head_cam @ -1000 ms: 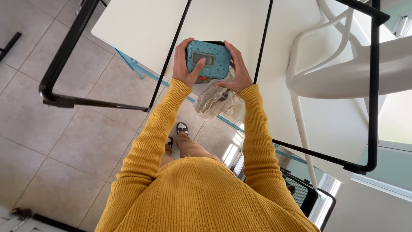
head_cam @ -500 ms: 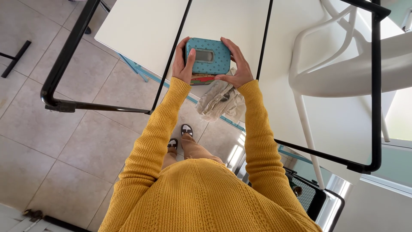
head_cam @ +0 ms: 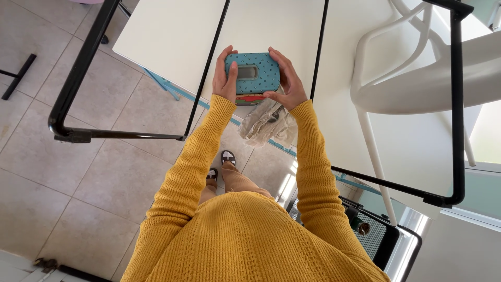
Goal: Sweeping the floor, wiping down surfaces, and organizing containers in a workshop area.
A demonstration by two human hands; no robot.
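Resting between both hands' grip, teal dotted pouch, cloth beneath

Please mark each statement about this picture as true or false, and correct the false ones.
1. Both hands hold the teal pack. True: the left hand and the right hand grip the teal dotted pack from its two sides.
2. A crumpled pale cloth hangs under the right hand. True: the cloth hangs just below it.
3. The pack lies flat on the floor. False: it is held up, over the edge of the white table.
4. The sleeves are blue. False: the knitted sweater is mustard yellow.
5. A white chair stands at the right. True: the white chair is beside the table.
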